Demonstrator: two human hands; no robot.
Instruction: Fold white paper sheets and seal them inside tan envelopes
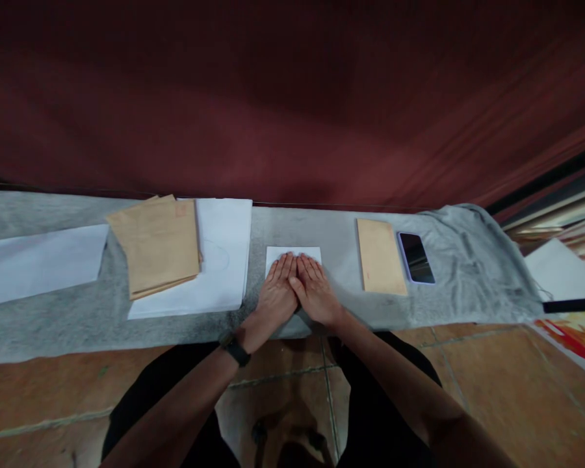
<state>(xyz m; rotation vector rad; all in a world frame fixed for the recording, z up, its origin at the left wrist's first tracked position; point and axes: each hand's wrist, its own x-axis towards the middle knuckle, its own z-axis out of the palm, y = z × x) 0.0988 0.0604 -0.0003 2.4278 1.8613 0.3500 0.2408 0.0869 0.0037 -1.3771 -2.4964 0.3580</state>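
A small white sheet of paper [292,251], seemingly folded, lies on the grey cloth in front of me. My left hand [277,290] rests flat on its left part, fingers stretched out and pointing away from me. Beside it, my right hand [316,290] lies flat on the right part, the two hands touching at the middle. Both hands cover most of the paper; only its far strip and corners show. Neither hand grips anything. To the right of my right hand is a brown envelope [381,257], lying flat.
On the left, several brown envelopes [163,247] sit on a stack of white paper [224,260]. Farther left lies a long white sheet [43,263]. A phone [416,258] is at the right, near rumpled grey cloth [478,260]. A dark red curtain [273,130] hangs behind the table.
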